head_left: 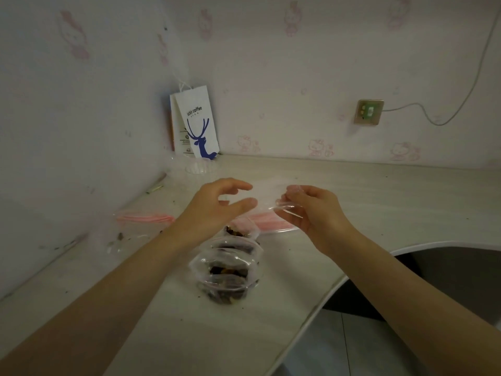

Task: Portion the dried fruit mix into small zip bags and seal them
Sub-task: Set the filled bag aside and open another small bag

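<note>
Step in hand: a fresh bag is readied for filling. An empty zip bag [288, 207] is pinched at its edge by the right hand [314, 213]. The left hand [217, 204] is held released just beside it, fingers loosely curved, nothing grasped. Next move, as judged: the bag mouth must be parted by both hands.

Beneath the hands, filled zip bags [230, 251] of dark dried fruit mix [227, 294] are lined up on the bench [352, 191]; whether they are sealed cannot be told.
</note>
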